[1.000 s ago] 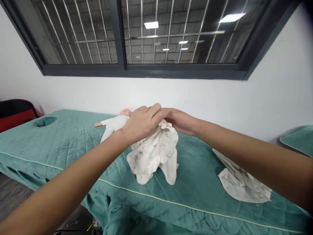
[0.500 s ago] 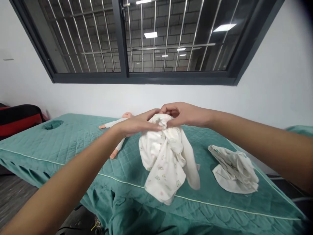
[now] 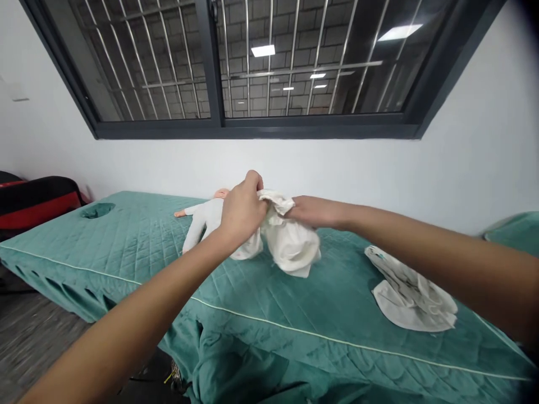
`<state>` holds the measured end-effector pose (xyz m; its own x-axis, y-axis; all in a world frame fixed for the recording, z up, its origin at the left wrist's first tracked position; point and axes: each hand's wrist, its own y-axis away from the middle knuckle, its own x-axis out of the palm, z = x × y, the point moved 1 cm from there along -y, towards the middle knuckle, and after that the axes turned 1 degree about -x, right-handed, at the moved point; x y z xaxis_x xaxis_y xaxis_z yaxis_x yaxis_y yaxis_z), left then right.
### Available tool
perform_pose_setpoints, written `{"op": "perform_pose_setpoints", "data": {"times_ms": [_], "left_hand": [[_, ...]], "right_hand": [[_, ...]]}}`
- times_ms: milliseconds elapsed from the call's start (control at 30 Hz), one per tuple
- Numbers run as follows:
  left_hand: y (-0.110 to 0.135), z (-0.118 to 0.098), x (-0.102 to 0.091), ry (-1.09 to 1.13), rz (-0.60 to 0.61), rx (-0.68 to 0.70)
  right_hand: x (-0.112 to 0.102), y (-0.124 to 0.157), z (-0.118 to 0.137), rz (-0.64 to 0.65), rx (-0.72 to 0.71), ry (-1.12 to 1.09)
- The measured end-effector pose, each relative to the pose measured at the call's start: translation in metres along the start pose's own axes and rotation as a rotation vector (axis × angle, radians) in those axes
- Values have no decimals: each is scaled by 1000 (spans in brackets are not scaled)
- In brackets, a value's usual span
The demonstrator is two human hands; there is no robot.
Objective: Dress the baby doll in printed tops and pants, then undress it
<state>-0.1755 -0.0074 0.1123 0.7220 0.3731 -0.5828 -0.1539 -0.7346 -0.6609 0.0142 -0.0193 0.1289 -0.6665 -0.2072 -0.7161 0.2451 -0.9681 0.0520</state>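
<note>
A white baby garment (image 3: 293, 247) hangs bunched between my two hands over the massage bed. My left hand (image 3: 245, 206) is closed on its gathered upper edge, fingers curled away from me. On the other side my right hand (image 3: 312, 211) grips the same edge, its fingertips hidden in the cloth. Behind my left hand lies a baby doll (image 3: 201, 217) with a white cloth body, an arm stretched to the left; its head (image 3: 221, 193) shows just above my hand. The doll's lower part is covered by my left arm and the garment.
Green quilted fabric covers the massage bed (image 3: 337, 314), which has a face hole (image 3: 97, 210) at its left end. A crumpled off-white cloth (image 3: 415, 294) lies on the right part. At the far left sits a black and red bag-like object (image 3: 40, 205). Wall and barred window stand behind.
The garment has moved up and left toward the doll, and its printed front and hanging sleeve no longer show. My left hand has turned upright; my right hand has dropped slightly.
</note>
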Motion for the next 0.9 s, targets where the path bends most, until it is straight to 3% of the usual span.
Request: {"op": "perform_pose_setpoints", "data": {"times_ms": [100,167,233,333,433,500,600,733,833,900], "left_hand": [[12,-3,4,208,175,-23],[16,-1,3,421,333,-14],[17,7,-2,560,382,-9],[14,25,-7,521,321,0],[16,40,-3,430,361,-18],[21,43,5,504,400,-72],[26,45,14,691,365,-183],[25,60,13,773,208,-313],[28,81,1,654,72,-366],[36,91,-8,546,71,-390]], "right_hand": [[21,-6,-5,75,-16,-230],[26,-9,-6,36,-50,-403],[25,-11,-3,-6,-92,-531],[16,-14,6,-68,-169,-634],[9,-16,13,-162,-277,-642],[9,-17,17,-227,-328,-618],[13,-15,19,-257,-342,-582],[16,-6,9,-104,-351,-561],[22,1,-16,27,-265,-412],[35,3,-38,104,-204,-375]]}}
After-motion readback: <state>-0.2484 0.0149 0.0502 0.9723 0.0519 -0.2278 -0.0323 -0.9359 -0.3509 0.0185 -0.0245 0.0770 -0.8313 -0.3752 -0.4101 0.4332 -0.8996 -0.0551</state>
